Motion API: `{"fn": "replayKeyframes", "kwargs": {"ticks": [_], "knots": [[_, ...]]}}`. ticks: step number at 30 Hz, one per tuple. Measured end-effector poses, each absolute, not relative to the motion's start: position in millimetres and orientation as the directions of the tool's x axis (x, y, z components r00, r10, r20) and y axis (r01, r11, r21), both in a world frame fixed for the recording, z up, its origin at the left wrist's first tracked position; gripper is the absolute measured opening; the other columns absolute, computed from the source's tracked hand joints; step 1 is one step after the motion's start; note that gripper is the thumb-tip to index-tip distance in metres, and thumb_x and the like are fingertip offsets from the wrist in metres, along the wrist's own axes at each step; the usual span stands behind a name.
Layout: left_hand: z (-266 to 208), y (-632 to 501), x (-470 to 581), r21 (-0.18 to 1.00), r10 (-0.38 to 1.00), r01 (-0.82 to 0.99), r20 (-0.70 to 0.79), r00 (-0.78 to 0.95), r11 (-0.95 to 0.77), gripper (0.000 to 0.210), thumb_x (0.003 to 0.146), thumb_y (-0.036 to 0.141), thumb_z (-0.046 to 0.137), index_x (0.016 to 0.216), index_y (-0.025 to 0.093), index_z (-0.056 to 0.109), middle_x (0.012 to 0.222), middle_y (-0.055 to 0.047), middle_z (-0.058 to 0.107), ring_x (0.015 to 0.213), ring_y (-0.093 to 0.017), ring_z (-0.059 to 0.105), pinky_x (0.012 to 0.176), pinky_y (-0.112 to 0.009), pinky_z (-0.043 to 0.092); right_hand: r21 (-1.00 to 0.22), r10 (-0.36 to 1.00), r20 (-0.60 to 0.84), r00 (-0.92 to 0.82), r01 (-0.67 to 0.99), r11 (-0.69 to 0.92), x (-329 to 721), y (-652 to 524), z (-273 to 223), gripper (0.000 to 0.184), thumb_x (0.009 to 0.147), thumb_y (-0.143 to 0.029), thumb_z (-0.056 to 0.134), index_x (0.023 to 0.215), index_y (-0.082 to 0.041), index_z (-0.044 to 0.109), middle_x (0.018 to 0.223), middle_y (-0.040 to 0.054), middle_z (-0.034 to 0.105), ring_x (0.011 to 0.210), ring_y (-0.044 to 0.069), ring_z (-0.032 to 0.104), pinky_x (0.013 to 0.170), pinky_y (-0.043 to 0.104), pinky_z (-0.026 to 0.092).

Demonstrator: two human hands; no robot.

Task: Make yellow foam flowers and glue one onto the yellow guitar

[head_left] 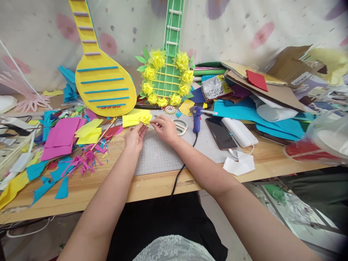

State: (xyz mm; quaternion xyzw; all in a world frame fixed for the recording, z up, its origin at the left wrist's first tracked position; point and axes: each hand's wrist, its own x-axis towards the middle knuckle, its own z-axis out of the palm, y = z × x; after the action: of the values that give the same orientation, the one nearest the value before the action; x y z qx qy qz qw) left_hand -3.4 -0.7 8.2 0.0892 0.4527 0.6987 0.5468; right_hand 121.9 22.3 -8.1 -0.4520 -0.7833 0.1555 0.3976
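Mat (157, 156) is seen at 6 o'clock of the right hand (165, 128). By the left hand (136, 136), the nearer one, a flower (145, 118) is pinched, 1 o'clock from it and 10 o'clock from the right. Its thin stem (149, 126) is apparently slanted toward 4 o'clock; whether it is clamped by the right fingertips cannot be told. Scissors (181, 127) are part-hidden beyond. At 12 o'clock, the green guitar (169, 86) is cut off above.

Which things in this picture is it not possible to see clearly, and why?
In the head view:
Yellow paper flower: underside, hidden by the left hand.
Scissors: partly hidden behind the right hand.
Yellow instrument shape: neck's top, cut off by upper edge.
Silver packet: print, too small.
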Motion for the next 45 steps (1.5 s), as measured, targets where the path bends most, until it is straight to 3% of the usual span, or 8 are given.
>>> {"fn": "replayKeyframes", "kwargs": {"ticks": [7,10,14,21,28,33,45], "knots": [[8,1,-3,0.740,0.813,-0.669,-0.348,-0.467,-0.068,0.020,0.069,-0.003,0.063,0.072,0.016,0.056,0.062,0.000,0.066,0.063,-0.012,0.066,0.078,-0.027,0.053,-0.700,0.867,0.425,-0.260,0.513,0.497,122,12,2,0.025,0.085,-0.039,0.052,0.098,-0.019,0.059,0.085,0.0030,0.064,0.069,0.012,0.054,0.067,0.024,0.039],[10,1,-4,0.734,0.804,-0.673,-0.344,-0.485,-0.092,0.019,0.071,-0.002,0.062,0.073,0.016,0.057,0.064,0.000,0.067,0.064,-0.012,0.067,0.078,-0.027,0.054,-0.723,0.876,0.356,-0.324,0.499,0.478,121,11,0,0.026,0.080,-0.043,0.057,0.092,-0.019,0.057,0.075,-0.0001,0.062,0.063,0.011,0.051,0.062,0.023,0.037],[12,1,-5,0.727,0.797,-0.680,-0.353,-0.490,-0.097,0.019,0.072,-0.003,0.060,0.070,0.015,0.057,0.065,0.001,0.067,0.061,-0.009,0.065,0.076,-0.025,0.054,-0.728,0.877,0.321,-0.358,0.499,0.470,118,14,-6,0.020,0.083,-0.037,0.054,0.080,-0.019,0.058,0.068,-0.0008,0.059,0.063,0.011,0.049,0.063,0.022,0.034],[12,-1,-5,0.732,0.821,-0.677,-0.339,-0.458,-0.075,0.013,0.076,0.003,0.058,0.070,0.015,0.057,0.066,-0.001,0.067,0.061,-0.009,0.065,0.076,-0.024,0.054,-0.717,0.871,0.346,-0.349,0.500,0.485,119,19,-8,0.027,0.087,-0.040,0.049,0.076,-0.018,0.060,0.067,0.0001,0.059,0.061,0.011,0.048,0.061,0.023,0.032],[11,-2,-5,0.720,0.820,-0.691,-0.363,-0.442,-0.054,0.015,0.075,0.000,0.057,0.070,0.014,0.058,0.066,-0.001,0.067,0.063,-0.010,0.065,0.078,-0.025,0.053,-0.700,0.874,0.349,-0.339,0.526,0.483,120,20,-7,0.030,0.087,-0.042,0.048,0.079,-0.018,0.064,0.067,0.0011,0.061,0.062,0.011,0.049,0.062,0.023,0.033],[10,-1,-8,0.741,0.795,-0.670,-0.390,-0.464,-0.028,0.013,0.074,0.002,0.059,0.073,0.015,0.056,0.067,0.000,0.067,0.062,-0.010,0.065,0.076,-0.026,0.052,-0.673,0.860,0.353,-0.369,0.538,0.507,119,20,-6,0.025,0.088,-0.034,0.050,0.079,-0.017,0.066,0.071,0.0009,0.063,0.063,0.010,0.051,0.062,0.022,0.033],[9,6,-9,0.814,0.764,-0.573,-0.310,-0.565,-0.093,0.022,0.067,-0.003,0.057,0.068,0.017,0.046,0.059,0.004,0.062,0.054,-0.007,0.061,0.069,-0.022,0.051,-0.629,0.877,0.290,-0.383,0.615,0.476,112,11,-6,0.021,0.088,-0.031,0.049,0.080,-0.017,0.063,0.070,0.0010,0.062,0.063,0.011,0.051,0.060,0.023,0.031]]}}
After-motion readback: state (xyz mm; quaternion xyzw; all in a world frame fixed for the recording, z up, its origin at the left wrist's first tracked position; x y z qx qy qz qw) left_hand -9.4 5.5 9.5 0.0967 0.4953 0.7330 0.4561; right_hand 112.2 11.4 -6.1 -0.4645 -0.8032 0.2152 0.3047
